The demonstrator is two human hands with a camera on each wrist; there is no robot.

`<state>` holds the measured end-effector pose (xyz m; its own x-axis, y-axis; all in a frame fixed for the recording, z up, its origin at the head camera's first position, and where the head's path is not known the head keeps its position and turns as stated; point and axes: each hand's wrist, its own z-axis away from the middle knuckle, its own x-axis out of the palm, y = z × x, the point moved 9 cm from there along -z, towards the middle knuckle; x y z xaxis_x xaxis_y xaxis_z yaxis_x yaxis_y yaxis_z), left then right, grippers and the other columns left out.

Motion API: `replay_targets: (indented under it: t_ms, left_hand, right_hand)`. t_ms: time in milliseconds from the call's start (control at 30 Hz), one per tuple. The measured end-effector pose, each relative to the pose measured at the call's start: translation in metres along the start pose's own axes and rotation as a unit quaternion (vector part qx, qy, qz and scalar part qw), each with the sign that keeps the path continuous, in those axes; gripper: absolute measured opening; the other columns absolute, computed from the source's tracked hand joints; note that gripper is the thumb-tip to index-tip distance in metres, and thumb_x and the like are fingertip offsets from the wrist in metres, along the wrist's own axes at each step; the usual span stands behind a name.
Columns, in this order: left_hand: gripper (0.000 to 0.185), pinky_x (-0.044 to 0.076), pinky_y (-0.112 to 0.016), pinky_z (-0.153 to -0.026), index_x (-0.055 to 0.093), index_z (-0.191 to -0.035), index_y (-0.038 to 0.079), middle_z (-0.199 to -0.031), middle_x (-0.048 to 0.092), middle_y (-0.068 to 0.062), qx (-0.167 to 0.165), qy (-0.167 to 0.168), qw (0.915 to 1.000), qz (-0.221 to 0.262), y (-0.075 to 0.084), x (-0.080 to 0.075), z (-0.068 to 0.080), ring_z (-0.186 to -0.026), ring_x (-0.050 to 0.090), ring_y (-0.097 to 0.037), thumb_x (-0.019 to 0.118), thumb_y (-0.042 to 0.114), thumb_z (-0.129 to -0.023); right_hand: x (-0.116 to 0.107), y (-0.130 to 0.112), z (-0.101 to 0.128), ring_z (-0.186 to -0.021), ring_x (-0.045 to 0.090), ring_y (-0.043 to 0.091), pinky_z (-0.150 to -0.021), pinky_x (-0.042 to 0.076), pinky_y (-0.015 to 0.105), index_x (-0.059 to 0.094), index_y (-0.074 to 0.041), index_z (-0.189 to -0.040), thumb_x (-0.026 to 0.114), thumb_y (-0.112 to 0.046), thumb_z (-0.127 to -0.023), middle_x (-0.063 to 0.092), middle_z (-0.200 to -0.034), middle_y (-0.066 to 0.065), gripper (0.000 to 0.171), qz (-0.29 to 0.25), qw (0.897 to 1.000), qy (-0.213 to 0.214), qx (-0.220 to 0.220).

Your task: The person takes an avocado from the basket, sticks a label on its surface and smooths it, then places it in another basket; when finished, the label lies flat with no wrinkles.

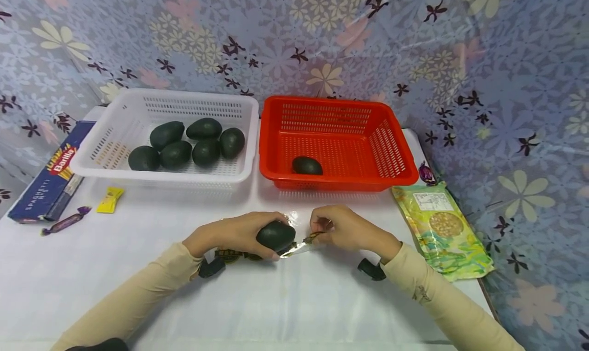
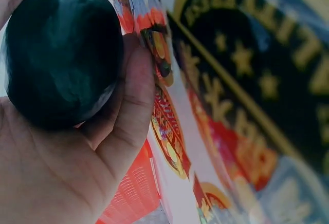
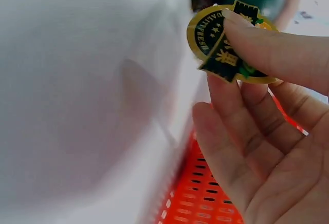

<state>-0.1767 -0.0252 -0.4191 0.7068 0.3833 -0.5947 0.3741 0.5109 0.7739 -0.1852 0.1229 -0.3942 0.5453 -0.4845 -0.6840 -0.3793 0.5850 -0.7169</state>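
My left hand (image 1: 244, 234) grips a dark green avocado (image 1: 276, 236), its fingers and thumb round the sides in the left wrist view. Beneath that hand lies a glossy clear sheet of black-and-gold stickers (image 1: 228, 256), large and blurred in the left wrist view. To the right of the avocado, my right hand (image 1: 342, 228) pinches an oval black-and-gold sticker (image 3: 212, 33) between thumb and fingers. Gold lettering and small stars show on it. One avocado (image 1: 307, 165) lies in the red basket (image 1: 338, 183), and several avocados (image 1: 175, 154) lie in the white basket (image 1: 161, 175).
At the left are a blue spaghetti box (image 1: 50, 177), a purple-wrapped candy (image 1: 66, 221) and a yellow packet (image 1: 110, 200). A green-yellow bag (image 1: 444, 228) lies at the right, with another purple candy (image 1: 426, 173) behind it. A floral curtain (image 1: 294, 39) hangs behind the baskets.
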Motion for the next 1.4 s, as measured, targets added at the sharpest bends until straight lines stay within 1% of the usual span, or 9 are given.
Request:
replay_targets:
  t_ms: [200, 367, 500, 567, 800, 967, 1133, 1267, 1400]
  left_hand:
    - [0.064, 0.046, -0.039, -0.103, 0.052, -0.136, 0.02, -0.129, 0.063, 0.002, -0.005, 0.008, 1.0, 0.003, -0.001, -0.001, -0.003, -0.115, 0.057, -0.015, 0.083, 0.032, -0.081]
    - [0.065, 0.053, -0.037, -0.095, 0.052, -0.136, 0.019, -0.125, 0.065, -0.001, -0.017, 0.046, 0.9969, 0.062, -0.003, -0.008, -0.005, -0.108, 0.062, -0.016, 0.083, 0.035, -0.082]
    - [0.073, 0.058, -0.036, -0.088, 0.044, -0.144, 0.017, -0.125, 0.061, -0.008, -0.033, 0.067, 0.9861, 0.148, -0.006, -0.012, -0.005, -0.097, 0.067, -0.02, 0.082, 0.034, -0.083]
    - [0.078, 0.058, -0.037, -0.089, 0.04, -0.147, 0.02, -0.127, 0.059, -0.007, -0.029, 0.074, 0.9806, 0.179, -0.005, -0.015, -0.004, -0.1, 0.067, -0.022, 0.082, 0.032, -0.083]
    - [0.083, 0.048, -0.042, -0.104, 0.036, -0.148, 0.021, -0.135, 0.056, -0.006, 0.02, 0.1, 0.9714, 0.214, 0.008, -0.026, -0.002, -0.12, 0.055, -0.026, 0.08, 0.016, -0.078]
    - [0.091, 0.046, -0.042, -0.106, 0.029, -0.15, 0.02, -0.138, 0.053, -0.011, 0.018, 0.175, 0.954, 0.243, 0.012, -0.037, -0.004, -0.12, 0.056, -0.027, 0.081, 0.01, -0.076]
    - [0.093, 0.052, -0.039, -0.101, 0.026, -0.147, 0.022, -0.134, 0.055, -0.012, 0.016, 0.237, 0.9344, 0.265, 0.016, -0.043, -0.004, -0.113, 0.063, -0.026, 0.083, 0.008, -0.075]
    - [0.092, 0.053, -0.036, -0.097, 0.027, -0.147, 0.018, -0.128, 0.059, -0.012, 0.027, 0.254, 0.936, 0.242, 0.022, -0.045, -0.002, -0.108, 0.064, -0.024, 0.083, 0.01, -0.075]
    - [0.09, 0.053, -0.035, -0.095, 0.03, -0.146, 0.016, -0.125, 0.062, -0.011, 0.03, 0.263, 0.941, 0.21, 0.027, -0.045, 0.001, -0.104, 0.065, -0.022, 0.084, 0.011, -0.074]
  right_hand:
    - [-0.012, -0.003, 0.002, -0.085, 0.063, 0.014, -0.079, 0.054, 0.026, 0.065, -0.014, -0.087, 0.079, -0.012, -0.086, 0.067, -0.086, -0.003, 0.014, -0.073, 0.997, 0.033, 0.005]
    - [-0.025, -0.02, 0.003, -0.084, 0.063, 0.019, -0.076, 0.056, 0.029, 0.068, -0.015, -0.094, 0.076, -0.013, -0.089, 0.07, -0.091, 0.001, 0.009, -0.128, 0.987, 0.091, -0.015]
    - [-0.036, -0.033, 0.001, -0.078, 0.065, 0.018, -0.068, 0.058, 0.03, 0.068, -0.011, -0.101, 0.073, -0.012, -0.092, 0.07, -0.096, 0.008, 0.011, -0.165, 0.975, 0.149, -0.023]
    - [-0.039, -0.037, 0.0, -0.074, 0.065, 0.016, -0.065, 0.059, 0.03, 0.068, -0.008, -0.104, 0.071, -0.01, -0.093, 0.07, -0.098, 0.012, 0.012, -0.183, 0.968, 0.169, -0.026]
    - [-0.044, -0.047, -0.002, -0.062, 0.062, 0.015, -0.056, 0.057, 0.029, 0.067, -0.006, -0.105, 0.068, -0.01, -0.095, 0.069, -0.094, 0.016, 0.01, -0.216, 0.952, 0.214, -0.031]
    - [-0.048, -0.057, -0.003, -0.055, 0.056, 0.015, -0.052, 0.054, 0.027, 0.066, -0.004, -0.106, 0.068, -0.008, -0.095, 0.069, -0.085, 0.016, 0.011, -0.215, 0.944, 0.247, -0.048]
    - [-0.048, -0.064, -0.006, -0.053, 0.052, 0.014, -0.051, 0.051, 0.026, 0.067, -0.004, -0.105, 0.067, -0.008, -0.095, 0.066, -0.079, 0.009, 0.011, -0.21, 0.942, 0.254, -0.058]
    - [-0.047, -0.066, -0.008, -0.053, 0.049, 0.015, -0.05, 0.047, 0.025, 0.068, -0.007, -0.104, 0.067, -0.009, -0.095, 0.063, -0.075, -0.001, 0.009, -0.21, 0.942, 0.252, -0.065]
    - [-0.045, -0.068, -0.01, -0.054, 0.048, 0.015, -0.05, 0.046, 0.025, 0.068, -0.009, -0.103, 0.067, -0.01, -0.096, 0.062, -0.075, -0.003, 0.007, -0.207, 0.943, 0.251, -0.07]
